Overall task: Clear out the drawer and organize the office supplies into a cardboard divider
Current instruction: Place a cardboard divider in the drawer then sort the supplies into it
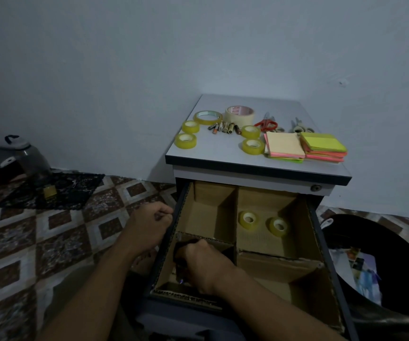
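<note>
At lower centre of the frame, the right hand (203,264) clasps a dark object (180,251) inside the lower-left compartment of the cardboard divider (235,212), which sits in the open drawer (320,232). The left hand (146,227) is curled at the drawer's left edge; I cannot tell whether it grips. The object should probably go down flat, without buckling the thin walls.
</note>
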Motion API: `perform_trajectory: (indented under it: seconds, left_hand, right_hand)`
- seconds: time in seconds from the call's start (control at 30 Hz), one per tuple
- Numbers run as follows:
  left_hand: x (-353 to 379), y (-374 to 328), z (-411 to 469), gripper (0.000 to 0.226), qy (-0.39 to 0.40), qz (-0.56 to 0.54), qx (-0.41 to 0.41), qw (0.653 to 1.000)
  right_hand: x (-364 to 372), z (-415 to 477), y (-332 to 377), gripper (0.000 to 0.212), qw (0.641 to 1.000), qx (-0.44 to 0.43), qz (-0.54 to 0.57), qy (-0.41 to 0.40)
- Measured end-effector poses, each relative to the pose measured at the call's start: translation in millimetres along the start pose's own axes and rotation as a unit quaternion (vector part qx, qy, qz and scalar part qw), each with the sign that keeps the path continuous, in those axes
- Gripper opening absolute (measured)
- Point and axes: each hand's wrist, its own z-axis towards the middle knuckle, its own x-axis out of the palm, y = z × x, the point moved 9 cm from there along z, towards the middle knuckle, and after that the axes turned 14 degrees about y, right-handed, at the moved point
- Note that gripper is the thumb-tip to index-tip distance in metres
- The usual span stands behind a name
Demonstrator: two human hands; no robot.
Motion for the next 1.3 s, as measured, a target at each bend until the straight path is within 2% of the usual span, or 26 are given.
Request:
perform_trajectory:
  seconds: [0.4, 0.53, 0.73, 0.9, 1.07, 1.2, 1.3]
  left_hand:
    - [0, 2, -1, 0.016, 0.003, 0.011, -0.004, 1.0]
    - [-1, -1, -4, 0.015, -0.003, 0.015, -0.006, 1.0]
    - [-6, -13, -12, 0.021, -0.02, 0.007, 0.006, 1.0]
    - [-31, -54, -13, 0.015, -0.067, 0.015, 0.058, 0.996]
    - [-62, -118, 4, 0.009, -0.101, 0.021, 0.168, 0.98]
    - [-70, -147, 55, 0.013, -0.073, 0.047, 0.158, 0.984]
    - [-71, -168, 97, 0.024, -0.054, 0.116, 0.157, 0.979]
  right_hand:
    - [0, 6, 3, 0.035, 0.998, -0.028, -0.052, -0.005]
    - [-1, 6, 6, 0.022, 0.998, -0.027, -0.058, -0.002]
    - [-20, -12, 8, 0.013, 0.998, -0.031, -0.048, -0.002]
    - [-81, -49, -6, 0.006, 0.994, -0.036, 0.077, -0.066]
    - [-180, -77, -38, 0.01, 0.976, -0.023, 0.065, -0.207]
    - [-248, -75, -69, 0.025, 0.952, 0.013, 0.014, -0.305]
    - [-283, -58, -86, 0.032, 0.944, 0.047, -0.031, -0.326]
